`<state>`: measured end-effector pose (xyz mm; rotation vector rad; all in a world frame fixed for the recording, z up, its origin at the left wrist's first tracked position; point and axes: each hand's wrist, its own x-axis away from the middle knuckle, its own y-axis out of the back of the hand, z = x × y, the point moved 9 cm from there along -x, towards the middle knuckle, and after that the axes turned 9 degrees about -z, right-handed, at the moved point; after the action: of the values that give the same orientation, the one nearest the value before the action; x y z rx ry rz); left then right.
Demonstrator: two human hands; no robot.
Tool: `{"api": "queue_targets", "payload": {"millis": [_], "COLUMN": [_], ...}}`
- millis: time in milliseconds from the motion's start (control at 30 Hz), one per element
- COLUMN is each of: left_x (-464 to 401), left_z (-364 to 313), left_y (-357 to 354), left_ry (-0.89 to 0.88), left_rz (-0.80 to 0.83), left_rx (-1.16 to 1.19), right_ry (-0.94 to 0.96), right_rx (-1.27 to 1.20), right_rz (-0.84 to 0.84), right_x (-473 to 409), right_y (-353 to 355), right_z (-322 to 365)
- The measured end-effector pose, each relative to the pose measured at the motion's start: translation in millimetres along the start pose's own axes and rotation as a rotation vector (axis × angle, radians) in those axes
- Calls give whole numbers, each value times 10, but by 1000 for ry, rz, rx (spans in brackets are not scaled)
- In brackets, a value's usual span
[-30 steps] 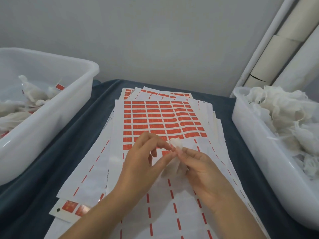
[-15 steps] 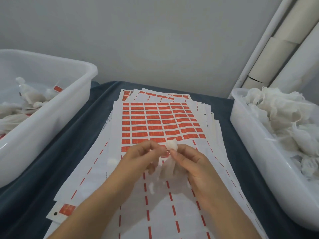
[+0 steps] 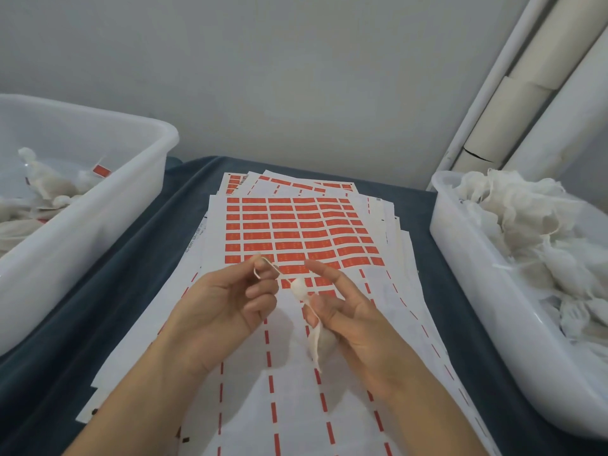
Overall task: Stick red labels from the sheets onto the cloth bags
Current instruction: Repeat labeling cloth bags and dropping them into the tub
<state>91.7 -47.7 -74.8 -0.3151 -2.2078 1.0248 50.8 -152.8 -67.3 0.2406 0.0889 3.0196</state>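
A small white cloth bag (image 3: 320, 340) hangs over the label sheets, held by my right hand (image 3: 355, 320) between thumb and curled fingers, index finger pointing up. Its gathered top (image 3: 298, 287) sticks out above the thumb. My left hand (image 3: 227, 304) pinches the bag's drawstring (image 3: 268, 268), which runs taut from the fingertips to the bag's top. Under both hands lies a stack of sheets (image 3: 296, 235) with rows of red labels; the near part of the top sheet is peeled bare.
A white tub (image 3: 98, 199) at the left holds labelled bags. Another white tub (image 3: 467, 258) at the right is heaped with plain cloth bags (image 3: 533, 225). Dark blue cloth (image 3: 138, 251) covers the table. Pale rolls (image 3: 513, 103) lean in the back right corner.
My hands, close together at the bag's top before, have drawn apart. The left hand has pulled the drawstring out to the left, and the bag has dropped lower in my right hand.
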Motion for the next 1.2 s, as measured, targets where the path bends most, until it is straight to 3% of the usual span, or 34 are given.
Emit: {"api": "queue_targets", "payload": {"millis": [100, 167, 300, 333, 433, 533, 600, 700, 833, 900, 933, 967, 1000, 1033, 1100, 1133, 1200], "left_x": [-17, -13, -20, -17, -11, 31, 63, -33, -114, -70, 13, 113, 175, 173, 125, 103, 61], "left_z": [-1, -39, -140, -123, -142, -527, -665, -613, -607, -618, -651, -649, -561, -389, 76, 258, 323], "left_y": [14, 22, -51, -88, -58, 228, 402, 541, 641, 570, 451, 254, 34, -135, -310, -322, -301], "left_ry": [-48, -135, -476, -518, -484, -640, -624, -457, -385, -451, -577, -764, -917, -905, -603, -510, -524], "left_rz": [-19, -47, -113, -85, -129, -590, -770, -742, -664, -720, -765, -746, -600, -363, 12, 117, 152], "left_rx": [15, -172, -1193, -1321, -1214, -1085, -963, -802, -606, -812, -1013, -1168, -1235, -1224, -1218, -1259, -1297], "right_ry": [13, 17, 33, 58, 74, 53, 41, 118, 117, 97, 84, 73, 68, 75, 120, 152, 226], "right_rx": [47, 86, 128, 140, 84, -4, -72, -22, -30, -50, -78, -116, -154, -181, -178, -135, -26], "right_rz": [12, -15, 37, 39, 7, -179, -367, -574, -610, -584, -556, -508, -441, -369, -289, -290, -312], "right_x": [1, 1, 32, 43, 48, 1, -18, 14, 48, 37, 34, 32, 35, 40, 59, 75, 91], "right_y": [-15, 31, 36, 30, 56, 255, 459, 656, 655, 617, 586, 535, 457, 369, 238, 211, 189], "right_z": [-17, -19, 45, 80, 94, 65, 33, 89, 82, 59, 46, 37, 47, 68, 117, 139, 206]}}
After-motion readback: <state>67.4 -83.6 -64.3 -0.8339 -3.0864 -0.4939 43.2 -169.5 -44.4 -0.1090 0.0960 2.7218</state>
